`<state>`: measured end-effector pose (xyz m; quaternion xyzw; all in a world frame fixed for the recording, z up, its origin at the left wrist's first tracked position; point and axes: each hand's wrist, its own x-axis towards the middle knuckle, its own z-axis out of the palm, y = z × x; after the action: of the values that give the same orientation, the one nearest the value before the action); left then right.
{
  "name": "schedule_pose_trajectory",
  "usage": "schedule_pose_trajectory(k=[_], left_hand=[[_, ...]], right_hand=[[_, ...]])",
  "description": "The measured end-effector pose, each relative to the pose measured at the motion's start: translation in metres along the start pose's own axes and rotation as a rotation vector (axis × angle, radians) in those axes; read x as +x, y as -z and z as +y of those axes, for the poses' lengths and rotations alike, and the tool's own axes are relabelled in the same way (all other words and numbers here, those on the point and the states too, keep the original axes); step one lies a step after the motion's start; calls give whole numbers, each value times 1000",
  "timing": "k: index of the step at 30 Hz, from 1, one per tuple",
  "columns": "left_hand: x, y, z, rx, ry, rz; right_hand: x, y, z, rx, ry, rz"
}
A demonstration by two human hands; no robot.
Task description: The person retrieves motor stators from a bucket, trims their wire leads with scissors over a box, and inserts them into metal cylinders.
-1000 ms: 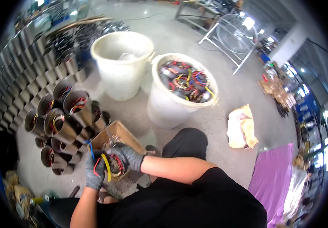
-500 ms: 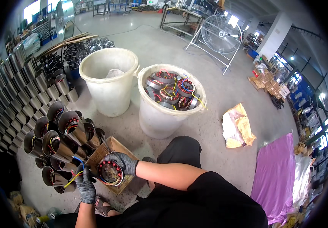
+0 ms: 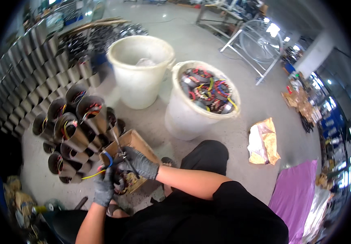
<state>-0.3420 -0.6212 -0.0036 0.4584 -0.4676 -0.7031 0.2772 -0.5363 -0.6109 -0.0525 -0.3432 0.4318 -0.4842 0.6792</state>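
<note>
In a grey glove, my left hand is closed on the blue, yellow and red wires of a wound stator. The stator sits low in a wooden box, mostly hidden by my hands. My right hand, also gloved, is closed round a long thin metal tool with dark arms, held slantwise over the box. Its exact kind is blurred. Left of the box, several metal cylinders with wired stators inside are stacked on their sides.
Beyond the box stand a white tub and another white tub full of stators. Stacked metal tubes line the left. A crumpled paper sack and purple sheet lie right; a floor fan stands behind.
My right hand has left the stator's rim and now grips the metal tool. The left hand still holds the wires. My view has shifted, so the surroundings appear further right.
</note>
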Motion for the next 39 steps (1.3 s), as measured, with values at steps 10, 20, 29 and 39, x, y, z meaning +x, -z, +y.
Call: schedule_pose_trajectory(k=[10, 20, 29, 39], left_hand=[[21, 4, -52, 278, -255, 26], [24, 9, -55, 456, -64, -214], [15, 0, -22, 284, 14, -161], [23, 1, -47, 417, -348, 18]], right_hand=[[-13, -8, -34, -87, 192, 159], [-7, 5, -28, -446, 141, 44], [-14, -4, -37, -133, 50, 224], [-10, -6, -28, 29, -70, 331]])
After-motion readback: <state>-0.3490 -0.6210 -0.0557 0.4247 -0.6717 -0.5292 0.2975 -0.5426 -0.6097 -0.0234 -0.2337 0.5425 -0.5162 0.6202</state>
